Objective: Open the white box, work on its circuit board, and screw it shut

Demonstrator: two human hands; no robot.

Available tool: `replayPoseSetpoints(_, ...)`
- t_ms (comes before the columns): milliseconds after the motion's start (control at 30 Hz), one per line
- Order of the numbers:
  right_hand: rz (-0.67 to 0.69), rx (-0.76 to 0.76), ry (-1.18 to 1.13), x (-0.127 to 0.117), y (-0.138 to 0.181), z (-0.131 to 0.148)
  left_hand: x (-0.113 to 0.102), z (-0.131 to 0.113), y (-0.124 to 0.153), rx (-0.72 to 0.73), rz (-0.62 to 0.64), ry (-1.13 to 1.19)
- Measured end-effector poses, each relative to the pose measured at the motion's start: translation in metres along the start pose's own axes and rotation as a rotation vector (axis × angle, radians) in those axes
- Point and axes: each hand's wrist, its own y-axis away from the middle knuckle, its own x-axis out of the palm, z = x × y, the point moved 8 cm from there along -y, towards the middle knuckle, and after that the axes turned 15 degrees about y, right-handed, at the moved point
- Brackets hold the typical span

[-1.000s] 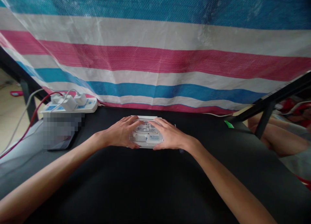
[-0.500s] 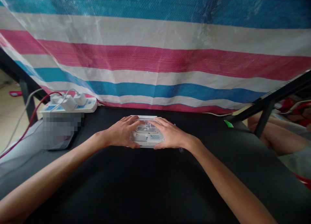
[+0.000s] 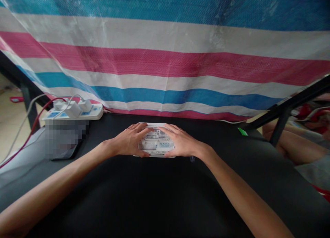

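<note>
A white flat plastic device [image 3: 155,144] with a perforated underside and a blue label lies on the black table [image 3: 160,196]. My left hand [image 3: 129,141] grips its left side, fingers over the top edge and thumb at the near edge. My right hand [image 3: 180,141] grips its right side the same way. Both hands are closed around the device.
A white power strip [image 3: 74,112] with plugs and red and white cables sits at the back left. A dark phone [image 3: 65,147], partly blurred, lies below it. A striped tarp [image 3: 165,59] hangs behind. Another person's arm [image 3: 291,143] and a black frame bar [image 3: 291,104] are at the right.
The device has tilted down slightly flatter onto the table between my hands. My hands hold the same grip.
</note>
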Motion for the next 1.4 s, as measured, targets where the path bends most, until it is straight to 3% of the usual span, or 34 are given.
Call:
replayPoseSetpoints(667,0.097,0.040,-0.016,0.0077,-0.0002,0.0010,0.0035,0.0023,0.0018,0.053,0.015,0.003)
replayPoseSetpoints(1167,0.041,0.033,0.010,0.0094,-0.0024,-0.0027,0.0014,0.0090,0.0061,-0.028,0.203,-0.033)
replayPoseSetpoints(1400,0.085,0.060,0.015,0.0082,-0.0011,-0.0023,-0.0029,0.0084,0.0070,-0.053,0.136,-0.016)
